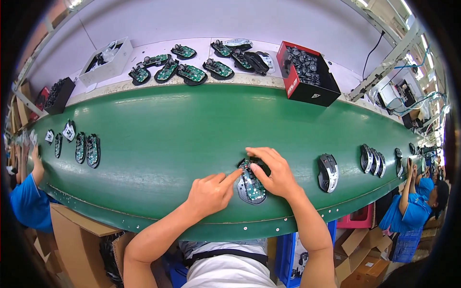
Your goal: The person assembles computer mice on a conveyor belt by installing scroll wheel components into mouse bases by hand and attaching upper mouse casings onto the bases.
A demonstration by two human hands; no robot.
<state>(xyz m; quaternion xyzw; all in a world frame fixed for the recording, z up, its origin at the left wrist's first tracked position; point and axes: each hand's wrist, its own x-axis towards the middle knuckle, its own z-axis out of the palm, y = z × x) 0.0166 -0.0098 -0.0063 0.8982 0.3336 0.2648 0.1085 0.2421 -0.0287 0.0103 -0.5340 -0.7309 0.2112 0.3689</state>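
An opened computer mouse [252,185], its green circuit board bare on a dark base, lies on the green belt before me. My right hand [276,173] grips its far end, thumb on the board and fingers over the far side. My left hand [211,192] reaches in from the left with its index finger stretched to the board's upper left part. Its other fingers are curled, and nothing shows in them. The fingertips cover part of the board's far end. To the right sits a closed black and silver mouse [328,173].
Green belt [192,120] runs across. Several mouse bases with boards [192,74] lie on the back shelf, beside a red and black box [314,93] of small dark parts and a white box [106,62]. More mouse parts [92,150] lie left, closed mice [372,160] right. Co-workers [31,201] sit both sides.
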